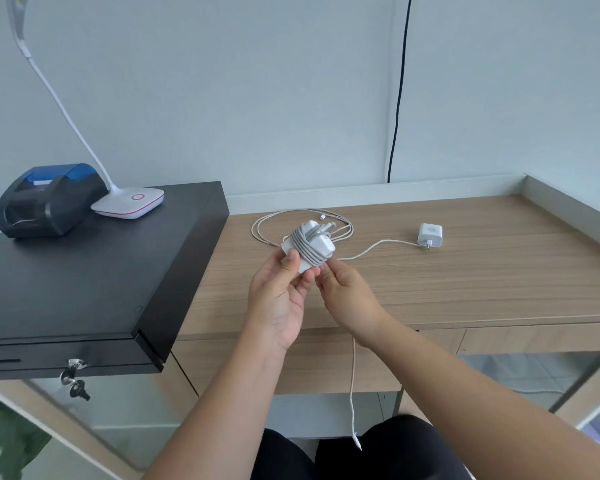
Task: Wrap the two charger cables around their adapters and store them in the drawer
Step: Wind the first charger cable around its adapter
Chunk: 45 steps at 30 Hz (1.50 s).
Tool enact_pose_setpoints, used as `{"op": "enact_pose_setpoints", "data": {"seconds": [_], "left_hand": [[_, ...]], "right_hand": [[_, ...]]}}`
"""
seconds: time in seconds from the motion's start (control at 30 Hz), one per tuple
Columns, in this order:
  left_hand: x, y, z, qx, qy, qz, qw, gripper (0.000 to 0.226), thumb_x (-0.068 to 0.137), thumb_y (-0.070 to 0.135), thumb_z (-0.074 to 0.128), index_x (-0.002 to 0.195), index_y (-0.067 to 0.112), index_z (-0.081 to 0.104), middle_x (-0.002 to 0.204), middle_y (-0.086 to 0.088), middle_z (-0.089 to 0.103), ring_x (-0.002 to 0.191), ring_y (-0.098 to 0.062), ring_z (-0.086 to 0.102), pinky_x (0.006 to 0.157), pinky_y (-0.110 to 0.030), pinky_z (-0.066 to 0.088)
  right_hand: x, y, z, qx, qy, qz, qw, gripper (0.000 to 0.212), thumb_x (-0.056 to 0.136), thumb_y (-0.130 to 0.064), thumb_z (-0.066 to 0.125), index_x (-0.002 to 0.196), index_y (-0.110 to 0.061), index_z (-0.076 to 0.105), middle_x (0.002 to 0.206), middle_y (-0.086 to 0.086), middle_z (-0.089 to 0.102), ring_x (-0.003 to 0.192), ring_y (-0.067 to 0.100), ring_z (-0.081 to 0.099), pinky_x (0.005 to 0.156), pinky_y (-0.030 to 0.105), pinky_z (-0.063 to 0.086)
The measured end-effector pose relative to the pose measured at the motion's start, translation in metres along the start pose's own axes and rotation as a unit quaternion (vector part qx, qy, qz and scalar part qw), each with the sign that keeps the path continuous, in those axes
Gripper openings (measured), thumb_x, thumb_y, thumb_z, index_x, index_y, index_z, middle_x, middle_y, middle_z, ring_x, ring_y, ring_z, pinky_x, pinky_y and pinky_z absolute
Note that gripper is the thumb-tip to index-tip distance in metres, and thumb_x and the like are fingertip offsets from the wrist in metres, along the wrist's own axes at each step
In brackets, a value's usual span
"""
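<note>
a: why both hands on it?

b: left hand (280, 292) grips the white square adapter wound in grey cable (309, 245) above the wooden tabletop (465, 282); right hand (340, 289) seems to pinch the cable's end, likely tucking it.

a: the other?

b: small white plug adapter (430, 234) lies well apart, its thin white cable (352, 375) unwound, dangling off the edge. the drawer isn't visibly open.
</note>
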<state>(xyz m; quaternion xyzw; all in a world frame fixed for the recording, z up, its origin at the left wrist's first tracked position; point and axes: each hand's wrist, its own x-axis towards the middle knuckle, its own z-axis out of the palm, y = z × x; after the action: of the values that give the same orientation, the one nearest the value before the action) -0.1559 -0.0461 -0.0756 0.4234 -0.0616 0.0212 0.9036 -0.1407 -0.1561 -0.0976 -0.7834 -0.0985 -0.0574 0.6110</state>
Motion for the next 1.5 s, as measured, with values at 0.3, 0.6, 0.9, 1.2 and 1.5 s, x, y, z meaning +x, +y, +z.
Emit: {"op": "enact_pose_setpoints", "data": {"seconds": [0.3, 0.6, 0.9, 1.2, 1.5], "left_hand": [[0.003, -0.002, -0.008, 0.021, 0.034, 0.032, 0.999, 0.022, 0.095, 0.007, 0.052, 0.114, 0.002, 0.062, 0.090, -0.003, 0.071, 0.075, -0.010, 0.063, 0.063, -0.016, 0.051], [0.005, -0.002, -0.032, 0.292, 0.057, 0.075, 0.952, 0.034, 0.087, 0.018, 0.069, 0.120, 0.022, 0.062, 0.110, -0.003, 0.064, 0.067, -0.012, 0.066, 0.057, -0.022, 0.049], [0.005, -0.007, -0.035, 0.474, -0.062, 0.115, 0.871, 0.042, 0.080, 0.021, 0.077, 0.116, 0.038, 0.064, 0.106, 0.011, 0.057, 0.081, -0.007, 0.056, 0.072, -0.024, 0.048], [-0.005, 0.015, -0.030, 0.508, -0.192, 0.082, 0.836, 0.048, 0.075, 0.035, 0.077, 0.121, 0.039, 0.063, 0.101, 0.014, 0.057, 0.065, -0.018, 0.056, 0.064, -0.030, 0.050], [-0.023, 0.022, -0.019, 0.320, -0.244, 0.009, 0.915, 0.044, 0.079, 0.024, 0.072, 0.122, 0.031, 0.064, 0.107, -0.004, 0.066, 0.094, -0.025, 0.053, 0.095, -0.044, 0.049]], "right_hand": [[-0.008, -0.007, 0.000, -0.045, 0.002, 0.010, 0.999, 0.031, 0.101, -0.029, 0.039, 0.076, -0.017, 0.053, 0.063, -0.010, 0.047, 0.056, 0.004, 0.042, 0.058, 0.023, 0.036], [-0.040, -0.030, -0.024, -0.271, -0.108, -0.080, 0.953, 0.027, 0.100, -0.026, 0.043, 0.078, -0.018, 0.056, 0.057, -0.012, 0.047, 0.054, 0.004, 0.044, 0.056, 0.023, 0.033], [-0.010, -0.057, -0.074, -0.445, -0.183, -0.155, 0.863, 0.022, 0.096, -0.025, 0.047, 0.082, -0.020, 0.063, 0.060, -0.014, 0.048, 0.057, 0.007, 0.045, 0.057, 0.024, 0.033], [0.009, -0.046, -0.090, -0.317, -0.183, -0.231, 0.901, 0.022, 0.089, -0.036, 0.064, 0.075, -0.018, 0.065, 0.051, -0.002, 0.049, 0.048, 0.007, 0.038, 0.051, 0.023, 0.032], [0.003, -0.019, -0.086, 0.004, -0.168, -0.090, 0.982, 0.034, 0.097, -0.017, 0.049, 0.065, -0.006, 0.050, 0.052, -0.014, 0.046, 0.050, -0.001, 0.040, 0.053, 0.009, 0.032]]}}
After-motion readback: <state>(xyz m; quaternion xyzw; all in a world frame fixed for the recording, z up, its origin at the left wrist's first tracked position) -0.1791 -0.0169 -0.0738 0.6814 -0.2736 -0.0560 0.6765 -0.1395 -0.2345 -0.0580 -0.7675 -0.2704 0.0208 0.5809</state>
